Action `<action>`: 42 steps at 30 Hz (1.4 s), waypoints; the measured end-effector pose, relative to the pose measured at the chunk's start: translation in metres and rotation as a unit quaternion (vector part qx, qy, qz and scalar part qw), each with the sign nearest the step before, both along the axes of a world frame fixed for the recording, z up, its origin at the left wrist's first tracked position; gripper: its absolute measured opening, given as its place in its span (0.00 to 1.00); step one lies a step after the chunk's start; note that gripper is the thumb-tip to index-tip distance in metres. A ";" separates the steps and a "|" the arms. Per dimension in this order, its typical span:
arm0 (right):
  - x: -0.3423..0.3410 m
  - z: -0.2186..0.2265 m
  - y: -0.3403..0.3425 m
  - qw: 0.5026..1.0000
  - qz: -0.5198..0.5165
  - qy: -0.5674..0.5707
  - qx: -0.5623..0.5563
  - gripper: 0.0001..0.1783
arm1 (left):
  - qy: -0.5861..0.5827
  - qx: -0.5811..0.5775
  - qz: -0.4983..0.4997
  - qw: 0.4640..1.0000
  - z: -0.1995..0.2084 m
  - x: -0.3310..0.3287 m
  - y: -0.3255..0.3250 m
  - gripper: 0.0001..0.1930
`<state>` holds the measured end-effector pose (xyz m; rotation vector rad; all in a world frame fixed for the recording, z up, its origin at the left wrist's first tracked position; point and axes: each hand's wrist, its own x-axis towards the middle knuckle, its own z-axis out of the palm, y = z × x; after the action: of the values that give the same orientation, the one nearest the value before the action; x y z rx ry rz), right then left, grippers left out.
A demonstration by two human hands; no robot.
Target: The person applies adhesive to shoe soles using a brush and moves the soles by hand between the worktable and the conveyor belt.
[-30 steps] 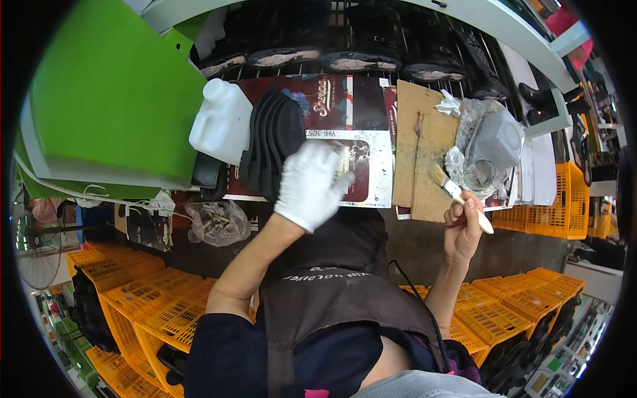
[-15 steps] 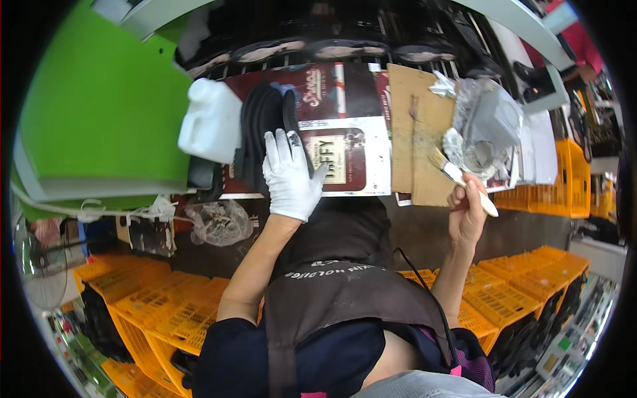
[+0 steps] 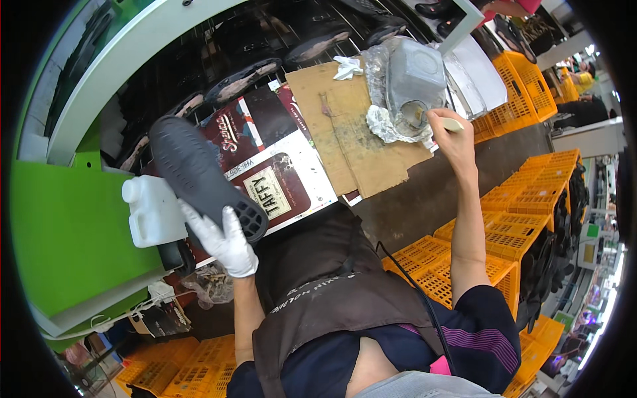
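Observation:
A white glove covers my left hand, which is closed around the near end of a black shoe sole. The sole is lifted over the board, with a grid of small hollows at the end by my thumb. Bare, my right hand grips a brush by its pale handle. Its bristle end dips toward the opening of a cut clear plastic jug, and the bristles themselves are hard to make out. Crumpled foil and film surround the jug's mouth.
A white plastic jug stands left of the sole beside a green panel. Stained cardboard and printed dark-red board cover the bench. Behind them, black shoe parts line a rack. Orange crates stand on the right.
My left hand has picked up a sole from the stack and raised it. My right hand has carried the brush away from me to the clear jug. The whole view has turned.

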<state>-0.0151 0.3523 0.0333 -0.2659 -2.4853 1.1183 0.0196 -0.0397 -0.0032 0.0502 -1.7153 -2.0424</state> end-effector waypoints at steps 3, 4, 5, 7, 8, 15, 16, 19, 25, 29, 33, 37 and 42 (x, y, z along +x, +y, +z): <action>-0.013 -0.013 0.008 0.996 0.004 -0.017 0.089 0.11 | -0.034 0.187 -0.105 0.976 0.025 -0.010 -0.002 0.29; -0.018 -0.018 0.010 0.993 0.016 -0.027 0.115 0.11 | -0.060 0.289 -0.160 0.942 0.024 -0.014 -0.004 0.28; -0.022 -0.022 0.009 0.990 0.017 -0.035 0.132 0.11 | -0.070 0.291 -0.181 0.937 0.024 -0.016 -0.002 0.28; -0.023 -0.022 0.010 0.993 0.023 -0.046 0.108 0.12 | -0.081 0.321 -0.261 0.907 0.017 -0.017 -0.002 0.29; -0.023 -0.023 0.010 0.994 0.030 -0.059 0.083 0.14 | -0.086 0.309 -0.270 0.908 0.010 -0.018 -0.001 0.28; 0.002 -0.031 0.004 0.969 -0.054 0.006 -0.240 0.14 | -0.167 0.420 -0.317 0.834 0.003 -0.022 0.007 0.32; 0.007 -0.033 0.001 0.969 -0.056 0.008 -0.239 0.14 | -0.166 0.420 -0.319 0.833 0.006 -0.022 0.011 0.32; 0.021 -0.036 -0.004 0.964 -0.092 0.003 -0.248 0.14 | -0.168 0.404 -0.309 0.845 0.010 -0.023 0.027 0.33; 0.027 -0.037 -0.002 0.957 -0.076 0.042 -0.278 0.14 | -0.109 0.328 -0.361 0.866 -0.008 -0.022 0.037 0.38; 0.030 -0.034 0.001 0.961 -0.074 0.015 -0.266 0.14 | -0.099 0.300 -0.351 0.881 -0.003 -0.021 0.047 0.35; 0.026 -0.030 0.001 0.971 -0.053 0.012 -0.231 0.13 | -0.154 0.320 -0.350 0.867 -0.017 -0.020 0.046 0.28; 0.020 -0.032 0.020 0.994 0.102 -0.004 -0.040 0.10 | -0.142 0.255 -0.343 0.893 -0.011 -0.021 0.053 0.19; 0.022 0.000 0.027 0.967 0.228 -0.056 0.102 0.10 | -0.164 0.284 -0.365 0.871 -0.021 -0.033 0.057 0.16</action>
<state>0.0067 0.3792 0.0332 0.3287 -2.8214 1.0183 -0.0132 0.0171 -0.0239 -0.0840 -1.3417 -3.2234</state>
